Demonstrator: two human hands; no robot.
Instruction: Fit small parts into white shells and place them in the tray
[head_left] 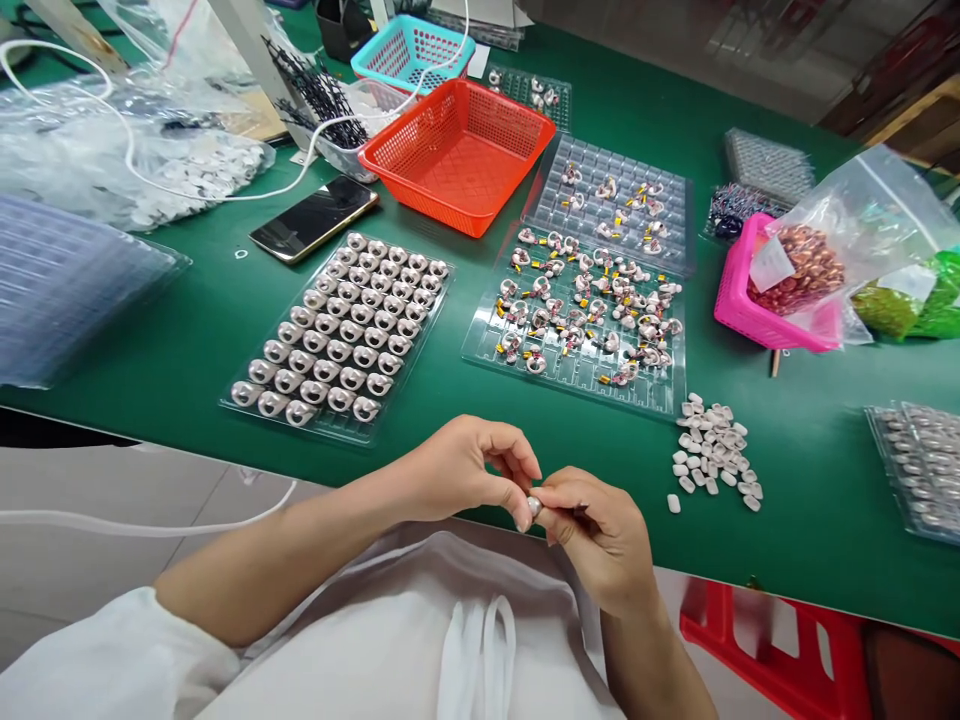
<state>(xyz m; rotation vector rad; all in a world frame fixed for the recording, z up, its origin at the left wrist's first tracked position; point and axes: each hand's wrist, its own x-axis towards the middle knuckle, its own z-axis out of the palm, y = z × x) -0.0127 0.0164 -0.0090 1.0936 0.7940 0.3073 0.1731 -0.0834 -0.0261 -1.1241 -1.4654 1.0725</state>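
Observation:
At the table's front edge, my left hand (480,470) and my right hand (596,535) meet, both closed with fingertips pinching a small shiny pale piece (534,506). My fingers cover most of it. Ahead to the left, a clear tray (352,432) holds rows of glossy pale rounded shells (339,350). In front of my hands, another clear tray (480,345) carries scattered pale parts with reddish wires and yellow tabs (574,330). Right of my hands, small white rounded caps (716,445) lie loose in a pile.
A red basket (469,160), a turquoise basket (367,65) and a phone (315,218) stand beyond the shells. Stacked clear trays (67,285) lie left. A pink basket (739,300) with bagged copper-coloured parts (799,268) is at right, above a red stool (787,640). A white cable (225,197) crosses the back.

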